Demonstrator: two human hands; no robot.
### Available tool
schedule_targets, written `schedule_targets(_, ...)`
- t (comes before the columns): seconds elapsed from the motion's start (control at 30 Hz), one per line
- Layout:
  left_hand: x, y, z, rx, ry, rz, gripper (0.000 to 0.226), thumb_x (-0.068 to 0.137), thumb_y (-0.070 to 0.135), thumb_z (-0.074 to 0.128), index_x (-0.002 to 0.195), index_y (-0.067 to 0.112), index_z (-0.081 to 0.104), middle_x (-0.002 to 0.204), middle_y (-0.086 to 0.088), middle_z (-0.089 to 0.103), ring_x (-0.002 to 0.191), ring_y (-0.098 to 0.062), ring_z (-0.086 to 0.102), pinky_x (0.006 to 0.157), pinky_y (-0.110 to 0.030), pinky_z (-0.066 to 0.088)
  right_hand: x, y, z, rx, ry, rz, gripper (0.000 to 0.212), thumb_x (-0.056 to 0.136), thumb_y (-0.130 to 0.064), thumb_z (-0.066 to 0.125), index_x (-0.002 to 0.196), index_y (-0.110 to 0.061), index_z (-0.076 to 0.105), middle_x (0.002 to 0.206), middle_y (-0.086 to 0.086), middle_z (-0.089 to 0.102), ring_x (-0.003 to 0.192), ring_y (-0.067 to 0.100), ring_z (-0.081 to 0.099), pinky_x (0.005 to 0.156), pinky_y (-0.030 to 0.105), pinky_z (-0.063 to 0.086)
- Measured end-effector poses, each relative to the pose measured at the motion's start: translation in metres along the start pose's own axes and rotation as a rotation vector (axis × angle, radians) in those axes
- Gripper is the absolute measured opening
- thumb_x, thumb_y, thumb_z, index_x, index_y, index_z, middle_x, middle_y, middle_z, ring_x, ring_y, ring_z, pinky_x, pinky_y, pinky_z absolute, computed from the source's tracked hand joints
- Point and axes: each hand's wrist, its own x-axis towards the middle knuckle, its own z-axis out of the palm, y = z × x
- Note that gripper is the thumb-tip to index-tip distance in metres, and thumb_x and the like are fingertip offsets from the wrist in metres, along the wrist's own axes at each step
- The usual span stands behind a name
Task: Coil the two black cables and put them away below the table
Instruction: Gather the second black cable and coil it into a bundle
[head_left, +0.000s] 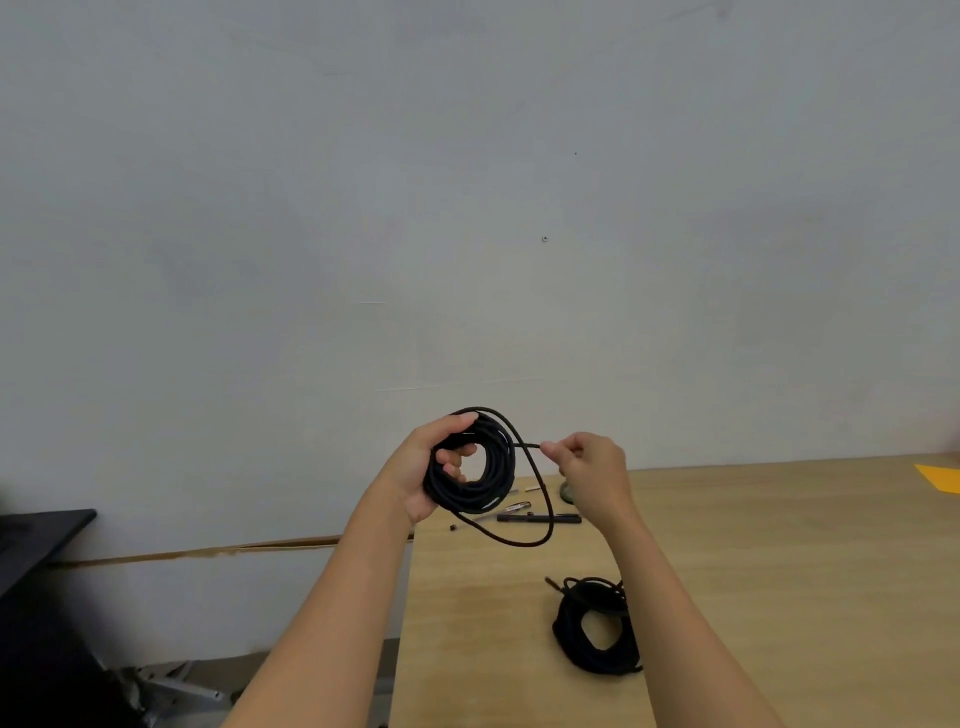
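Note:
My left hand (423, 467) grips a thick coil of black cable (493, 470), raised above the table's left edge with fingers through the coil's centre. A loose loop of the same cable hangs from the coil down to the table. My right hand (587, 467) pinches the free end of that cable just right of the coil. A second black cable coil (576, 636) lies flat on the wooden table (779, 571) near my right forearm, partly hidden by it.
A black pen-like tool (537, 518), a small screwdriver and a few tiny parts lie on the table behind the held coil. A yellow sheet (940, 475) sits at the far right edge. A dark surface (36, 535) stands at left, with metal legs on the floor below.

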Motion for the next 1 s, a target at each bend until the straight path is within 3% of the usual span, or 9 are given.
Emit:
schedule_targets(0.23, -0.012, -0.006, -0.015, 0.253, -0.037, -0.137, 0.018, 0.077, 0.024, 0.066, 0.064, 0.014, 0.058, 0.042, 0.007, 0.036, 0.033, -0.006, 0.032, 0.042, -0.02, 0.035, 0.021, -0.007, -0.024, 0.032, 0.374, 0.081, 0.02, 0.096, -0.016, 0.053, 0.088, 0.0, 0.062, 0.069, -0.015, 0.054, 0.052, 0.006, 0.043, 0.047, 0.018, 0.03)
schedule_targets(0.4, -0.011, -0.016, -0.019, 0.42, -0.015, -0.152, 0.027, 0.082, 0.023, 0.065, 0.062, 0.011, 0.053, 0.038, 0.007, 0.029, 0.035, -0.009, 0.031, 0.043, -0.018, 0.038, 0.027, -0.017, -0.024, 0.097, 0.528, 0.103, 0.019, 0.097, -0.007, 0.043, 0.098, 0.001, 0.061, 0.106, 0.002, 0.07, 0.055, 0.009, 0.045, 0.05, 0.022, 0.033)
schedule_targets(0.53, -0.009, -0.017, -0.034, 0.326, 0.112, -0.108, 0.021, 0.082, 0.02, 0.067, 0.065, 0.012, 0.056, 0.044, 0.006, 0.036, 0.035, -0.008, 0.03, 0.042, -0.02, 0.033, 0.034, -0.006, -0.045, 0.205, 0.679, 0.22, 0.02, 0.098, -0.015, 0.048, 0.1, 0.001, 0.061, 0.096, 0.006, 0.063, 0.083, 0.017, 0.051, 0.068, 0.027, 0.035)
schedule_targets(0.63, -0.005, -0.02, -0.037, 0.261, 0.184, -0.072, 0.018, 0.081, 0.019, 0.068, 0.069, 0.012, 0.057, 0.047, 0.005, 0.037, 0.035, -0.007, 0.03, 0.043, -0.02, 0.031, 0.032, 0.007, -0.042, -0.01, 0.475, 0.336, 0.028, 0.098, -0.02, 0.049, 0.098, 0.005, 0.061, 0.095, 0.019, 0.063, 0.088, 0.029, 0.057, 0.069, 0.031, 0.038)
schedule_targets(0.73, -0.002, -0.023, -0.03, 0.24, 0.193, -0.059, 0.02, 0.081, 0.018, 0.068, 0.066, 0.011, 0.056, 0.046, 0.005, 0.036, 0.035, -0.008, 0.03, 0.045, -0.022, 0.029, 0.02, 0.008, -0.021, -0.315, 0.251, 0.441, 0.026, 0.095, -0.015, 0.048, 0.117, -0.002, 0.056, 0.124, 0.019, 0.056, 0.117, 0.036, 0.048, 0.095, 0.041, 0.037)
schedule_targets(0.83, 0.0, -0.023, -0.021, 0.358, 0.128, -0.068, 0.028, 0.08, 0.017, 0.069, 0.059, 0.01, 0.053, 0.04, 0.005, 0.03, 0.035, -0.01, 0.028, 0.046, -0.023, 0.028, 0.006, -0.004, -0.006, -0.273, -0.015, 0.109, 0.065, 0.083, 0.005, 0.044, 0.141, -0.023, 0.037, 0.154, 0.005, 0.024, 0.14, 0.028, 0.019, 0.113, 0.048, 0.023)
schedule_targets(0.9, 0.002, -0.022, -0.014, 0.425, 0.074, -0.069, 0.029, 0.079, 0.018, 0.07, 0.058, 0.009, 0.052, 0.04, 0.005, 0.028, 0.035, -0.011, 0.029, 0.047, -0.024, 0.029, -0.001, -0.019, 0.002, -0.229, -0.308, -0.13, 0.078, 0.079, 0.011, 0.039, 0.143, -0.032, 0.033, 0.157, -0.005, 0.016, 0.144, 0.018, 0.006, 0.116, 0.047, 0.013)
schedule_targets(0.97, 0.002, -0.02, -0.009, 0.461, 0.036, -0.073, 0.03, 0.08, 0.017, 0.07, 0.057, 0.009, 0.052, 0.039, 0.005, 0.028, 0.035, -0.011, 0.03, 0.047, -0.025, 0.03, 0.001, -0.024, 0.006, -0.36, -0.546, -0.198, 0.056, 0.086, 0.001, 0.045, 0.132, -0.032, 0.051, 0.146, -0.004, 0.041, 0.139, 0.017, 0.027, 0.115, 0.047, 0.021)
schedule_targets(1.0, 0.002, -0.018, -0.009, 0.469, 0.021, -0.071, 0.03, 0.08, 0.018, 0.07, 0.057, 0.009, 0.052, 0.038, 0.004, 0.028, 0.035, -0.011, 0.03, 0.048, -0.025, 0.031, 0.003, -0.023, 0.006, -0.375, -0.601, -0.175, 0.037, 0.09, -0.007, 0.048, 0.118, -0.028, 0.062, 0.126, -0.002, 0.06, 0.125, 0.018, 0.047, 0.109, 0.044, 0.032)
